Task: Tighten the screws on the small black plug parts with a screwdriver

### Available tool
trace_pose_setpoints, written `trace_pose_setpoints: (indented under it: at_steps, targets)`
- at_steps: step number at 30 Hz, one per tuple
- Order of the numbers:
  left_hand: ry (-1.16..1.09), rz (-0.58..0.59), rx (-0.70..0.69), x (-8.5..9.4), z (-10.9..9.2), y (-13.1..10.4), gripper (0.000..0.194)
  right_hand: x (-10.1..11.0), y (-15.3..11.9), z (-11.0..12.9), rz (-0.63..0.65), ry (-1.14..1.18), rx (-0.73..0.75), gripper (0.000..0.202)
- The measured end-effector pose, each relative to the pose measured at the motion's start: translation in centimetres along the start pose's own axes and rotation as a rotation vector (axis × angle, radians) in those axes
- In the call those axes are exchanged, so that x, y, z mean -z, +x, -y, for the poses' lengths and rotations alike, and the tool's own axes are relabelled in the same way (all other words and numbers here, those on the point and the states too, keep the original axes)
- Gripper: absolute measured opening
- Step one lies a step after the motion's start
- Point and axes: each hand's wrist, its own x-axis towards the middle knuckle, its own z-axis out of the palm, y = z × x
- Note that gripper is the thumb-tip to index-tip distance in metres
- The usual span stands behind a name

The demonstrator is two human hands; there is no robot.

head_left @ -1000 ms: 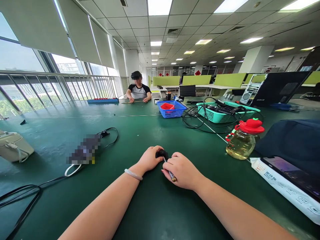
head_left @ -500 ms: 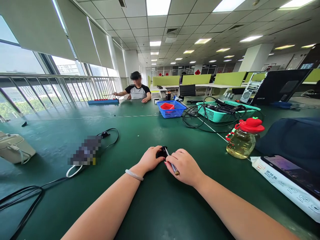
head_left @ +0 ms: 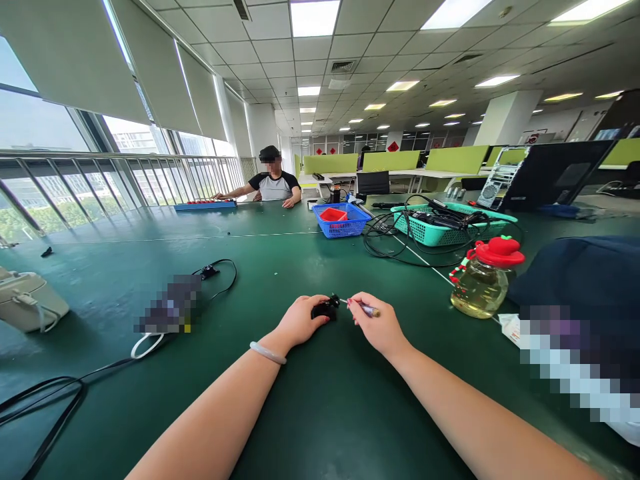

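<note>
My left hand (head_left: 299, 321), with a pale bangle at the wrist, pinches a small black part (head_left: 326, 309) just above the green tabletop. Its exact kind is too small to make out. A slim screwdriver (head_left: 371, 311) lies between the thumb and fingers of my right hand (head_left: 383, 333). It is held nearly level, the thin metal shaft pointing left and the brownish handle end to the right. The shaft's tip is at the right side of the black part; whether it touches I cannot tell.
Cables and a blurred device (head_left: 170, 305) lie left. Ahead are a blue basket (head_left: 343, 228) and a green basket (head_left: 433, 235) of cables. On the right stand a red-lidded jar (head_left: 480, 293) and a dark bag (head_left: 575, 273). Across the table sits a person (head_left: 274, 183) by a blue tray (head_left: 205, 206).
My right hand has shifted right, and the screwdriver has swung from steeply slanted to nearly level. The black part has turned slightly in my left hand, which stays in place.
</note>
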Motion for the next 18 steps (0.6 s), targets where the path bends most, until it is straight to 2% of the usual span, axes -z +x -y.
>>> trace_pose_setpoints:
  at_steps: [3,7,12,15,18]
  targets:
    - [0.006,0.007,0.012,0.1,-0.2,0.0,0.046,-0.2,0.8,-1.2,0.010,0.183,-0.192,0.030]
    - [0.010,0.008,0.019,0.0,-0.2,0.0,0.045,-0.3,1.2,-1.7,0.008,0.285,-0.264,0.040]
    - [0.032,0.005,0.003,-0.1,0.0,-0.1,0.042,0.0,0.7,-0.6,-0.071,0.194,-0.179,0.045]
    - [0.028,-0.004,-0.014,-0.1,0.0,-0.2,0.039,0.0,0.3,0.0,-0.055,0.171,-0.119,0.050]
    - [0.032,-0.004,-0.013,-0.1,0.0,-0.2,0.038,-0.2,0.2,0.1,-0.014,0.202,-0.126,0.049]
